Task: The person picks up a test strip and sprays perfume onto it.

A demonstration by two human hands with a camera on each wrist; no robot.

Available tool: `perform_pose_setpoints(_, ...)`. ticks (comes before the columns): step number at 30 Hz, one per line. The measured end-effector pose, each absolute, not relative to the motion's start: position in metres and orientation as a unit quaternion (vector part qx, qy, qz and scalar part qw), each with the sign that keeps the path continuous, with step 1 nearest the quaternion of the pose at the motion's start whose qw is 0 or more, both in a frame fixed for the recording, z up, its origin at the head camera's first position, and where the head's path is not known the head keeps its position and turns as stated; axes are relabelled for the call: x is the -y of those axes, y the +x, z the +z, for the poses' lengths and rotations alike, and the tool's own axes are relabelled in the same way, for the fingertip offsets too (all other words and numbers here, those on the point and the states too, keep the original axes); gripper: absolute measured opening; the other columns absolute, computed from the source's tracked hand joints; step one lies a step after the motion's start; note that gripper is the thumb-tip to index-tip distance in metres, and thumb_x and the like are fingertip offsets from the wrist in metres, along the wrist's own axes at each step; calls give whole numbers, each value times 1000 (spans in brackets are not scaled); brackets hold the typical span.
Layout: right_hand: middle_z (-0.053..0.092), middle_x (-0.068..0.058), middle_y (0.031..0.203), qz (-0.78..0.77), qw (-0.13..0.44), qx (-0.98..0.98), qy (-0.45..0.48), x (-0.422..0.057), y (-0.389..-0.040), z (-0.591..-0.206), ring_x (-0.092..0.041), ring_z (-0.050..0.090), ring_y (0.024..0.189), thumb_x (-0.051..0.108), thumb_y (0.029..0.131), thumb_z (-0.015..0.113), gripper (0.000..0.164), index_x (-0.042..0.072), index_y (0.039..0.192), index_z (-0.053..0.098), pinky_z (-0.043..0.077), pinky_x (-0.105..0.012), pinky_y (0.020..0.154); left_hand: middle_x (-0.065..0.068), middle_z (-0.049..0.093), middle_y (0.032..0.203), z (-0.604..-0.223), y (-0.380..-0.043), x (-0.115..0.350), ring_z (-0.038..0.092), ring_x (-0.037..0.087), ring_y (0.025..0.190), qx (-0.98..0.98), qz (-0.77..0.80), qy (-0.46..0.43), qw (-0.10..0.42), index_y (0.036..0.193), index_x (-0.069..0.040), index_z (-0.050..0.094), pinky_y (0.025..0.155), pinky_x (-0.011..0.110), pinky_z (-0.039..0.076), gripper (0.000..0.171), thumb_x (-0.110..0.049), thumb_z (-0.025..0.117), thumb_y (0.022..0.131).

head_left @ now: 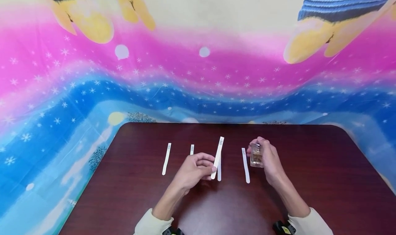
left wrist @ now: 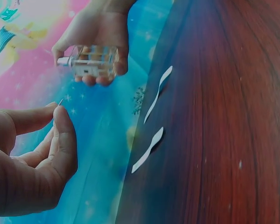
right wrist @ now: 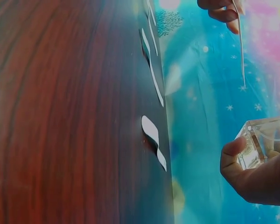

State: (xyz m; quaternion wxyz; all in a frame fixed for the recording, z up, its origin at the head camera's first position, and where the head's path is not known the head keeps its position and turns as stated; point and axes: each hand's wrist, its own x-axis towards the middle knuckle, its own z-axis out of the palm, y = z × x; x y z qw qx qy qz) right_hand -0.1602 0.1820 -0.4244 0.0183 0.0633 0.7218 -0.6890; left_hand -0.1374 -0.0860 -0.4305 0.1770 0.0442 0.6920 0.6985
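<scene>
My left hand [head_left: 195, 169] pinches a white paper test strip [head_left: 220, 145] between thumb and fingers, its far end pointing up and slightly right. Small dark writing marks that end. In the left wrist view the strip [left wrist: 61, 101] shows only as a thin edge at the fingertips. To the right, my right hand [head_left: 270, 157] grips a square clear glass perfume bottle [head_left: 256, 158] holding pale yellowish liquid. A finger reaches the silvery sprayer top [left wrist: 64, 61] in the left wrist view. Bottle and held strip are apart. The right wrist view shows the bottle's glass base [right wrist: 249, 154] partly behind fingers.
Several more white strips lie on the dark reddish wooden table [head_left: 130, 200]: one at the left [head_left: 166, 161], one partly behind the left hand [head_left: 192, 149], one under the held strip [head_left: 219, 171], one beside the bottle [head_left: 245, 168]. A patterned cloth [head_left: 185, 73] hangs behind the table.
</scene>
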Motion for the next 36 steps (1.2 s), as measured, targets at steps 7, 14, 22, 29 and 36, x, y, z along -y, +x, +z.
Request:
perform_pose_setpoints(7, 70, 9, 84, -691, 9, -720, 60, -189, -158, -425, -12, 72, 84, 38, 116, 30, 45, 13, 103, 65, 65, -34, 70, 7, 73, 95, -432, -140, 100, 69, 10, 75, -699, 694, 40, 165, 124, 8, 67, 68, 24, 63, 32, 3, 76, 94)
perform_pose_setpoints(14, 70, 11, 84, -684, 8, -727, 58, -199, -157, -425, -10, 73, 84, 42, 116, 31, 46, 15, 103, 66, 65, -33, 72, 6, 72, 95, -434, -142, 117, 70, 10, 76, -710, 688, 26, 151, 126, 8, 67, 70, 24, 63, 34, 2, 76, 94)
perform_pose_setpoints(22, 71, 11, 85, -682, 6, -729, 60, -212, -154, -428, -10, 73, 84, 45, 116, 29, 48, 17, 103, 66, 65, -33, 74, 7, 72, 96, -438, -143, 143, 70, 12, 77, -717, 683, -6, 141, 128, 8, 66, 71, 26, 64, 35, 3, 75, 95)
perform_pose_setpoints(29, 71, 12, 86, -677, 7, -733, 66, -221, -153, -430, -10, 73, 85, 47, 116, 29, 49, 19, 104, 67, 64, -33, 74, 8, 72, 98, -438, -143, 169, 70, 12, 81, -732, 670, -15, 127, 133, 8, 64, 74, 25, 64, 37, 1, 73, 97)
perform_pose_setpoints(36, 71, 11, 85, -679, 5, -731, 67, -226, -153, -431, -10, 73, 84, 45, 116, 28, 49, 18, 103, 67, 65, -33, 74, 6, 72, 97, -438, -145, 192, 69, 12, 79, -741, 661, -37, 112, 135, 7, 63, 75, 25, 65, 38, 3, 71, 98)
